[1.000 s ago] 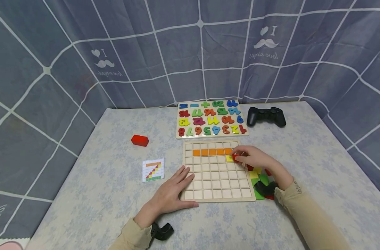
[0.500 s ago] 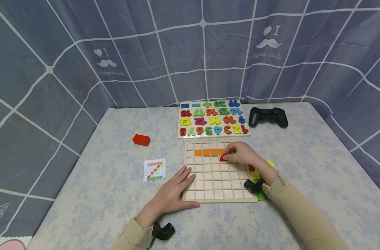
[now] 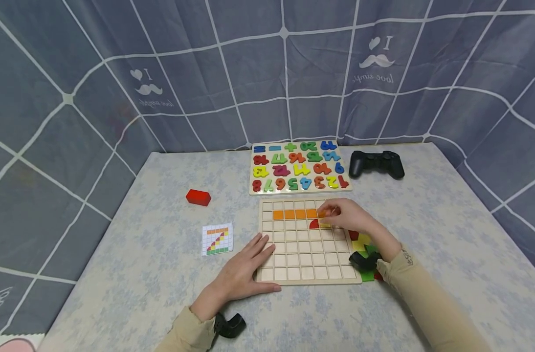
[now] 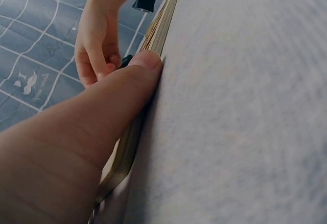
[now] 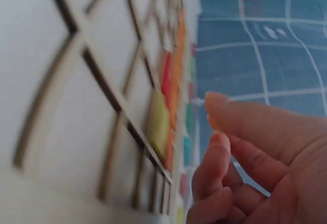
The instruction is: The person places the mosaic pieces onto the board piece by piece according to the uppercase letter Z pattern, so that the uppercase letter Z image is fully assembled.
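Observation:
A wooden grid board (image 3: 298, 260) lies flat on the table with orange square tiles (image 3: 289, 214) in a row near its far side. One row nearer, a red tile with a curved edge (image 3: 314, 224) sits in a cell beside a yellow tile (image 5: 158, 124). Just above these tiles is my right hand (image 3: 348, 215); the right wrist view shows its thumb and fingers bent, slightly apart, with nothing between them. My left hand (image 3: 242, 270) rests at the board's left near corner, fingers spread over its edge and thumb along the front side.
Loose green, yellow and red tiles (image 3: 366, 275) lie right of the board, partly under the right wrist. Left are a printed pattern card (image 3: 217, 239) and a red block (image 3: 198, 197). Behind stand a number puzzle (image 3: 300, 168) and a black game controller (image 3: 376, 165).
My right hand carried the red tile leftward, let it go in the cell left of the yellow tile, then drew back slightly to the right. The left hand stays in place.

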### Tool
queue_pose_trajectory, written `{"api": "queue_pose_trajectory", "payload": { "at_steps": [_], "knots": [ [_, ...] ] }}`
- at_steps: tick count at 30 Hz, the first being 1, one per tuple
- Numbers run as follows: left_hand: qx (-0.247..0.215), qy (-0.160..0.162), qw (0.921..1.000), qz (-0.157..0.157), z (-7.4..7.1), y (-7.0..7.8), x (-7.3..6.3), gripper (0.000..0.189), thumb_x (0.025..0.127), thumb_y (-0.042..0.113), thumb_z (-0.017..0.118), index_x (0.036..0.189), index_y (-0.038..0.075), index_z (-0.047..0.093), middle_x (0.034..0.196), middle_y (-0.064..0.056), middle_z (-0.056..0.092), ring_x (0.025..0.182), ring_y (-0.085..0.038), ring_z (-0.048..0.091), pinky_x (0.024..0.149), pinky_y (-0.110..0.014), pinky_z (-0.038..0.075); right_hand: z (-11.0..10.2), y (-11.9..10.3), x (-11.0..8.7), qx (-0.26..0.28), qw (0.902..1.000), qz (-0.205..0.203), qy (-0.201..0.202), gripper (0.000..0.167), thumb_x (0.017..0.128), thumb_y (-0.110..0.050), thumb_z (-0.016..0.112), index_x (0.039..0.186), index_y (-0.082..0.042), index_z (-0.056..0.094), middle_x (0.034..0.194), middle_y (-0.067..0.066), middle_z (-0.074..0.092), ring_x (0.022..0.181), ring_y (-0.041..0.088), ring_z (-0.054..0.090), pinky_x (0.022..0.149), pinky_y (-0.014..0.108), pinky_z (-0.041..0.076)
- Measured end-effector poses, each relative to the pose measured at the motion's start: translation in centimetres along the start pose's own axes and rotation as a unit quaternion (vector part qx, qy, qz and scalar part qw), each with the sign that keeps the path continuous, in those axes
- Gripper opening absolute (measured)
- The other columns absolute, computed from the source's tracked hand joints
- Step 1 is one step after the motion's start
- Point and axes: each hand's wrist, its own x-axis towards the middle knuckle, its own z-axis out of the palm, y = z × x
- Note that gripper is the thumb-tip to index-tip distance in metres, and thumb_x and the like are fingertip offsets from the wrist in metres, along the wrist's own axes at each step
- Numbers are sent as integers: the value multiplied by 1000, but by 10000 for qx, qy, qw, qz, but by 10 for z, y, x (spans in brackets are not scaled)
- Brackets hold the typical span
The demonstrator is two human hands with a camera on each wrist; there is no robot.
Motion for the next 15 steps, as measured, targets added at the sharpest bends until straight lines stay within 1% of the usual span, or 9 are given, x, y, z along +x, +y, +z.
{"api": "queue_pose_trajectory", "payload": {
  "at_steps": [1,5,12,15],
  "knots": [
    [6,-2,10000,-9,0,0,0,93,77,68,60,146,11,35,154,-8,21,143,-22,10,107,-45,30,-3,1,-3,113,9999,28,-23,26,87,-19,68,109,-5,67,85,4,57,73,20,49,64,32,43],
    [45,-5,10000,-29,0,0,0,93,77,69,59,146,11,35,155,-7,21,143,-21,10,107,-44,31,-14,5,-15,273,9995,143,-76,30,91,-23,64,114,-4,64,86,5,57,74,21,50,65,33,44],
    [48,0,10000,-20,0,0,0,93,77,68,60,146,11,36,154,-8,21,143,-21,10,107,-45,30,-29,17,-34,567,9981,223,-100,41,91,-24,64,123,1,57,94,7,59,80,21,53,71,33,46],
    [25,-23,10000,-48,0,0,0,93,77,68,60,146,12,35,155,-8,21,143,-20,9,107,-45,30,-37,22,-41,645,9976,260,-47,44,90,-23,64,125,2,55,97,9,59,80,23,54,68,33,47]
  ]
}}
